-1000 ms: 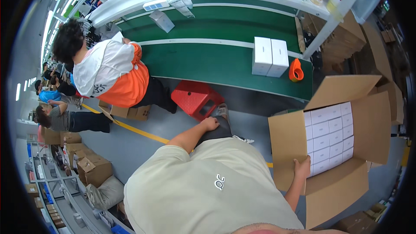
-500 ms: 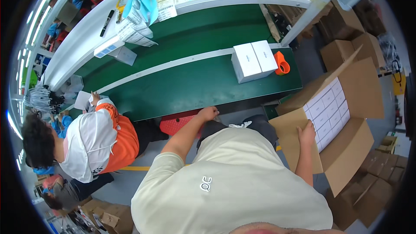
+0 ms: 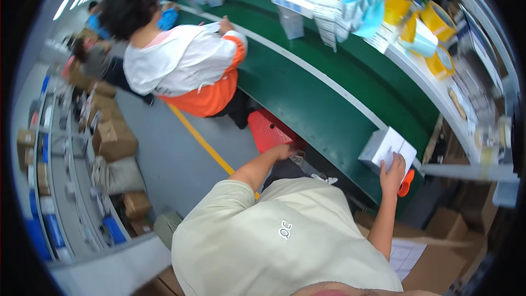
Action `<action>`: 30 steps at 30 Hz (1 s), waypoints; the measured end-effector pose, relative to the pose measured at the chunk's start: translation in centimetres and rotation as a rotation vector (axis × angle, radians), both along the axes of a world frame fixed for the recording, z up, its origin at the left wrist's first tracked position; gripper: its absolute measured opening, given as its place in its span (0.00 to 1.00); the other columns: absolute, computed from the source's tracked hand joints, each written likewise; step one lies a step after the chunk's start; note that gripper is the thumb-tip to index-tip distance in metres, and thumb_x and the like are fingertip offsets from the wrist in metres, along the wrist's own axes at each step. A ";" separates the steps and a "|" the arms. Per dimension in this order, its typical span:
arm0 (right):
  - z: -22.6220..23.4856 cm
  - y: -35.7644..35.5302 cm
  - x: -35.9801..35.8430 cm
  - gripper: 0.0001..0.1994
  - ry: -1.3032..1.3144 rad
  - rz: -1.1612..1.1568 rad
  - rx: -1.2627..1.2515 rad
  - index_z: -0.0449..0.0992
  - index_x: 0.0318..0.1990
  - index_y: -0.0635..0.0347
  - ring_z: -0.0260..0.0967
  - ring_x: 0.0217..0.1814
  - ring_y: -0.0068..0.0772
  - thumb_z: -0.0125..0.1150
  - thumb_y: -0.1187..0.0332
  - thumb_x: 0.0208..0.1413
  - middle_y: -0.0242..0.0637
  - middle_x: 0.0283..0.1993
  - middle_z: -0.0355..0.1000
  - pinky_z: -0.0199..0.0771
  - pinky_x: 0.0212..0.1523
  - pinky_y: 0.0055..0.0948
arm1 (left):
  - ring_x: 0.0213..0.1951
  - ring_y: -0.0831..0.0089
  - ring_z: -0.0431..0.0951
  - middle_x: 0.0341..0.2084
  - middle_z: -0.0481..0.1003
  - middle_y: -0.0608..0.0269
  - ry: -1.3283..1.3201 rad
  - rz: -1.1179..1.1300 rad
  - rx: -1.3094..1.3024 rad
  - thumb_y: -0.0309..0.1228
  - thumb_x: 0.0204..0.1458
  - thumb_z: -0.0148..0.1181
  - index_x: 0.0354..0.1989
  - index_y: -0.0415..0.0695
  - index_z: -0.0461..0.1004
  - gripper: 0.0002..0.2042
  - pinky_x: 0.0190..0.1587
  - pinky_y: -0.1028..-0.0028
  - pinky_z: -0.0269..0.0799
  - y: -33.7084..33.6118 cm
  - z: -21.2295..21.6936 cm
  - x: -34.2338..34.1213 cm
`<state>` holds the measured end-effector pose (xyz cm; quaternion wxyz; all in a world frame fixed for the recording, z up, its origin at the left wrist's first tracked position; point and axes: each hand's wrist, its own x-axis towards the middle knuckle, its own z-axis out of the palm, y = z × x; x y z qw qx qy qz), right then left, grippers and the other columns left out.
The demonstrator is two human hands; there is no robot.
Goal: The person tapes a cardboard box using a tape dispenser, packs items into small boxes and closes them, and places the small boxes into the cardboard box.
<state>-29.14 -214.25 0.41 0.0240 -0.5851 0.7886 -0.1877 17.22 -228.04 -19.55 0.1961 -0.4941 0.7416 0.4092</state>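
Two bare hands, catalogued from the wearer outward.

Right hand: fingers spread flat on the near face of a white rectangular cardboard box, touching it; whether it grips is not clear. The box stands on the near edge of the green conveyor belt, and a seam suggests two boxes set side by side. Just beside the wrist, below the box, sits a small orange plastic object, partly hidden by the hand.

Left hand: lowered at the belt's edge, fingers curled at the rim of a red plastic perforated crate beneath the belt; grip cannot be told. A small clear item lies just beside it.

Surroundings:
- Open brown cardboard carton, low right by the wearer's side, with white sheets inside, partly hidden by the right forearm.
- White shelf rail along the far side of the belt, hung with white rectangular label cards and a pale blue plastic bag.
- Yellow tape rolls, several, above the rail, near green leaves.
- Another person in a white and orange top, seated at the belt, well apart to the left.
- Stacked brown cartons along the left floor, beside a grey shelving rack.
- Yellow floor line running between the seated person and the wearer.
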 end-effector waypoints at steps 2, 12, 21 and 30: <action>-0.8 -4.3 -0.6 0.28 0.029 0.092 -0.036 0.68 0.67 0.59 0.57 0.72 0.60 0.64 0.60 0.60 0.55 0.69 0.61 0.57 0.70 0.54 | 0.43 0.47 0.82 0.40 0.82 0.45 0.051 0.041 -0.127 0.47 0.59 0.56 0.41 0.42 0.83 0.20 0.48 0.51 0.76 3.7 -1.7 2.4; -2.8 -6.0 -1.1 0.34 0.194 0.044 0.025 0.59 0.75 0.49 0.40 0.82 0.57 0.54 0.48 0.65 0.51 0.80 0.45 0.41 0.77 0.56 | 0.57 0.44 0.77 0.54 0.77 0.39 0.040 0.834 0.081 0.48 0.66 0.44 0.52 0.37 0.79 0.27 0.61 0.55 0.70 20.7 0.9 6.7; -1.9 -5.7 -0.7 0.33 0.191 0.035 0.109 0.58 0.76 0.45 0.39 0.83 0.53 0.53 0.48 0.65 0.45 0.82 0.43 0.39 0.77 0.61 | 0.59 0.48 0.77 0.56 0.77 0.46 -0.240 0.334 0.210 0.40 0.59 0.53 0.54 0.41 0.80 0.21 0.61 0.56 0.71 17.6 2.8 5.5; -1.1 -5.8 -0.1 0.33 0.182 0.035 0.112 0.59 0.76 0.44 0.40 0.83 0.53 0.54 0.49 0.65 0.44 0.82 0.44 0.40 0.76 0.60 | 0.56 0.52 0.79 0.55 0.78 0.48 -0.242 0.037 0.007 0.32 0.54 0.57 0.52 0.45 0.82 0.18 0.58 0.57 0.75 14.4 1.5 3.3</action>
